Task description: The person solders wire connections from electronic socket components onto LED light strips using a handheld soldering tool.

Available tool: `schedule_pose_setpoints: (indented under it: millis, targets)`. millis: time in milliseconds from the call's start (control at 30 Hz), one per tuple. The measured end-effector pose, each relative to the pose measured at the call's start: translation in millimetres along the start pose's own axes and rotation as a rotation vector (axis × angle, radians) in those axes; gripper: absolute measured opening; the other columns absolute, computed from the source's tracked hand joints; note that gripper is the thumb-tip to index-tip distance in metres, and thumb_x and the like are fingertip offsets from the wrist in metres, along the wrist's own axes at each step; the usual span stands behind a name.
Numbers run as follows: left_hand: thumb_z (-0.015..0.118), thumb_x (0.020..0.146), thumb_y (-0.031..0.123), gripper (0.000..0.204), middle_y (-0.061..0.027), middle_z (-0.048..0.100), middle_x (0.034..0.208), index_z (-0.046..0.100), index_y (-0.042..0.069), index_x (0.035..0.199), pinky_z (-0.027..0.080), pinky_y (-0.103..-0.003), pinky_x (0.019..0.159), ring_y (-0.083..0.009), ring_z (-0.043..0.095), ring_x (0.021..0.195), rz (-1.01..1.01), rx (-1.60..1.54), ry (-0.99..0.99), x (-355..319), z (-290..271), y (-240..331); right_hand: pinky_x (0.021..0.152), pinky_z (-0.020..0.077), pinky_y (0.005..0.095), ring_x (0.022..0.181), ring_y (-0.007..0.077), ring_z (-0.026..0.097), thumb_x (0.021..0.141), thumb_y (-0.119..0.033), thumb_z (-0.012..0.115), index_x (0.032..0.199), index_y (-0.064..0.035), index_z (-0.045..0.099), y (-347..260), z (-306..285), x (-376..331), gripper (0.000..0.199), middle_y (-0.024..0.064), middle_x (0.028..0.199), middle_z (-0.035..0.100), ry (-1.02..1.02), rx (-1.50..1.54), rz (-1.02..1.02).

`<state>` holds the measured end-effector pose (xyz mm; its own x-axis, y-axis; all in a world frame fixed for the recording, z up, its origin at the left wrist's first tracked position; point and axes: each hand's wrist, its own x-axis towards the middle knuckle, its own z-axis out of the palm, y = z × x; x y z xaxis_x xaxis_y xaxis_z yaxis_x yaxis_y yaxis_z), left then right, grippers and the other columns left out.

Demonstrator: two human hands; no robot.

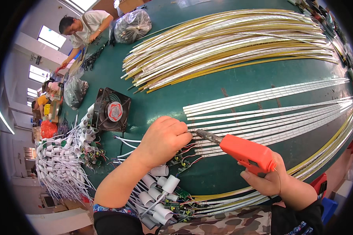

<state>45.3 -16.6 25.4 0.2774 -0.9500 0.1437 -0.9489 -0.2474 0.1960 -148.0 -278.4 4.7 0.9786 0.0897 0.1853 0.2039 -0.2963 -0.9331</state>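
So I had the orange soldering gun gripped in my right hand, fingers wrapped around the handle, with its dark metal tip pointing left toward the ends of the white light strips laid out flat on the green table. The tip sat right at the strip ends, just beside my other hand.

My left hand was curled into a loose fist, pressing down at the same strip ends, pinching something small there. I couldn't tell exactly what, since my knuckles covered it, but thin red and white wires came out from under it, and a small green circuit board lay just below my fingers.

Closer to me was a pile of white plastic caps with more little boards and wires attached. A bigger heap of the same stuff sat off to my left. A black fan with a red hub stood on the table just beyond that heap.

Farther out was a big bundle of yellow and white strips spread across the table, and a clear bag of dark parts near the far edge. Another person in a light shirt was leaning over the table's far left end.
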Motion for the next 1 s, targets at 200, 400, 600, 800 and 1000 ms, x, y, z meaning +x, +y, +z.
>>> schedule_pose_setpoints:
  millis: [200, 400, 600, 800, 1000]
  targets:
    - [0.067, 0.074, 0.009, 0.013, -0.0037, 0.063, 0.084, 0.071, 0.007, 0.086, 0.049, -0.040, 0.077, -0.0263, 0.063, 0.082, 0.002, 0.008, -0.009, 0.7, 1.5, -0.6, 0.069, 0.0541, 0.0362, 0.077, 0.0300, 0.068, 0.080, -0.008, 0.078, 0.130, 0.0003, 0.057, -1.2, 1.9, 0.9, 0.055, 0.0143, 0.102, 0.068, -0.020, -0.031, 0.049]
    - [0.067, 0.074, 0.009, 0.013, -0.0038, 0.063, 0.083, 0.070, 0.007, 0.086, 0.049, -0.040, 0.077, -0.0262, 0.063, 0.081, 0.001, 0.009, -0.010, 1.1, 2.2, -0.4, 0.075, 0.0557, 0.0377, 0.085, 0.0333, 0.070, 0.080, -0.010, 0.078, 0.130, 0.0003, 0.057, -4.8, -0.3, 0.4, 0.055, 0.0166, 0.107, 0.069, -0.037, -0.050, 0.056]
    - [0.066, 0.074, 0.010, 0.013, -0.0036, 0.062, 0.081, 0.071, 0.007, 0.086, 0.049, -0.039, 0.077, -0.0257, 0.063, 0.081, 0.000, 0.021, -0.017, 1.8, 2.4, -0.6, 0.077, 0.0554, 0.0374, 0.087, 0.0322, 0.070, 0.080, -0.009, 0.077, 0.129, 0.0001, 0.058, -8.2, -0.5, 1.7, 0.053, 0.0165, 0.107, 0.069, -0.016, -0.055, 0.040]
    - [0.066, 0.075, 0.010, 0.013, -0.0032, 0.062, 0.081, 0.072, 0.007, 0.087, 0.049, -0.039, 0.078, -0.0253, 0.063, 0.082, 0.001, 0.027, -0.024, 0.5, 3.4, -1.3, 0.074, 0.0536, 0.0343, 0.080, 0.0281, 0.067, 0.080, -0.007, 0.077, 0.128, -0.0006, 0.060, -8.4, -6.6, 0.3, 0.051, 0.0139, 0.103, 0.068, 0.009, 0.057, 0.056]
    - [0.068, 0.076, 0.010, 0.013, -0.0029, 0.062, 0.082, 0.072, 0.007, 0.087, 0.050, -0.039, 0.079, -0.0247, 0.063, 0.083, 0.008, 0.025, -0.017, 0.9, 3.2, -1.3, 0.071, 0.0528, 0.0348, 0.077, 0.0271, 0.066, 0.079, -0.007, 0.077, 0.128, -0.0012, 0.060, -5.7, -4.9, -2.3, 0.052, 0.0124, 0.099, 0.068, 0.028, 0.010, 0.072]
